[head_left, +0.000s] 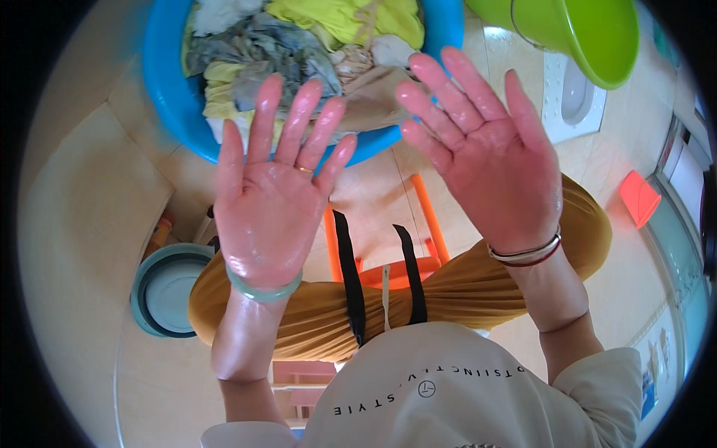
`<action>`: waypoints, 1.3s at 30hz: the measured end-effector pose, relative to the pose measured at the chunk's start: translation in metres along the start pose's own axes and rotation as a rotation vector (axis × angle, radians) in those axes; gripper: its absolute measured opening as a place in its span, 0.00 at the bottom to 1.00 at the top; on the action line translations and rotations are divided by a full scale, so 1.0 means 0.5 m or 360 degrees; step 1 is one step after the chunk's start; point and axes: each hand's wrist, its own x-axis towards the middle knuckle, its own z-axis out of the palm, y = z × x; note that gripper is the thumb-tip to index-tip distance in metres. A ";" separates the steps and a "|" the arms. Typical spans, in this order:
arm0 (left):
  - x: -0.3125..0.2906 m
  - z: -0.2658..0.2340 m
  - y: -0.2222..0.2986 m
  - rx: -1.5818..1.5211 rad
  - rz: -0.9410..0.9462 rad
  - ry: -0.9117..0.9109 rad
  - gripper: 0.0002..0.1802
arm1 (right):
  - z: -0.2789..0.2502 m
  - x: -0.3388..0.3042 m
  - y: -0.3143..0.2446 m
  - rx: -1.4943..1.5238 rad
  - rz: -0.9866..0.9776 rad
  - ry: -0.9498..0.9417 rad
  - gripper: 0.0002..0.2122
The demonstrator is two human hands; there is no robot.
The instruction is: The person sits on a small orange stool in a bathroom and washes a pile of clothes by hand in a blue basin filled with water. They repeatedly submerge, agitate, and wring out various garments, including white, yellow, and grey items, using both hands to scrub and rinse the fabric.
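Both of my hands are raised, palms up and wet, with nothing in them. My left hand (270,198) has its fingers spread and wears a ring and a pale green bangle (263,290). Fingers apart, my right hand (497,164) has a silver bracelet (525,254) and a red cord at the wrist. Just beyond the fingertips stands a large blue tub (170,97). In it lies a heap of clothes: a bright yellow garment (351,21), grey-green cloth (272,56) and a tan garment (373,97), partly hidden behind my fingers.
An orange plastic stool (424,209) stands between my knees and the tub. At left sits a grey-green basin (168,299). A lime green bucket (605,37) is tipped at the upper right, near a white squat toilet (567,104). An orange-red object (639,198) lies at right.
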 end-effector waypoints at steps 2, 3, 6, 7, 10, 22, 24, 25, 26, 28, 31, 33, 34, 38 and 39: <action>-0.010 -0.005 0.007 0.0045 0.0049 -0.0042 0.27 | 0.009 0.010 0.025 -0.0126 0.0041 -0.0052 0.26; -0.019 -0.006 0.008 0.0074 0.0085 -0.0072 0.27 | 0.017 0.013 0.035 -0.0129 0.0033 -0.0034 0.26; -0.041 0.001 0.006 0.0115 0.0141 0.0076 0.27 | 0.028 0.023 0.060 -0.0108 0.0039 0.0015 0.27; -0.046 -0.001 0.007 0.0110 0.0143 0.0096 0.27 | 0.027 0.030 0.070 -0.0162 0.0018 0.0035 0.27; -0.061 -0.012 0.006 0.0164 0.0176 0.0106 0.28 | 0.007 0.042 0.098 -0.0276 -0.0017 0.0074 0.27; -0.074 -0.101 -0.097 0.0630 0.0430 -0.0044 0.33 | -0.147 -0.022 0.205 -0.0501 -0.0260 -0.0013 0.30; -0.088 -0.162 -0.149 0.0558 0.0452 -0.0065 0.33 | -0.241 -0.052 0.275 -0.0510 -0.0304 0.0122 0.30; -0.092 -0.202 -0.171 0.0588 0.0431 -0.0025 0.34 | -0.288 -0.046 0.302 -0.0593 -0.0225 0.0171 0.29; -0.101 -0.254 -0.187 0.0604 0.0364 0.0034 0.35 | -0.313 -0.032 0.308 -0.0644 -0.0155 0.0149 0.30; -0.139 -0.351 -0.191 0.0596 0.0288 0.0087 0.35 | -0.364 -0.052 0.324 -0.0733 0.0008 0.0149 0.31; -0.151 -0.359 -0.215 0.0609 0.0383 0.0200 0.37 | -0.354 -0.090 0.313 -0.0798 -0.0227 0.0021 0.32; -0.195 -0.380 -0.222 0.0599 0.0468 0.0281 0.39 | -0.344 -0.114 0.341 -0.0784 -0.0191 0.0062 0.31; -0.222 -0.387 -0.238 0.0605 0.0468 0.0279 0.40 | -0.334 -0.139 0.351 -0.0785 -0.0169 0.0058 0.31; -0.275 -0.420 -0.280 0.0501 0.0420 0.0359 0.43 | -0.369 -0.181 0.388 -0.0869 -0.0076 0.0133 0.32; -0.280 -0.417 -0.277 0.0490 0.0444 0.0345 0.43 | -0.374 -0.180 0.392 -0.0890 -0.0066 0.0161 0.32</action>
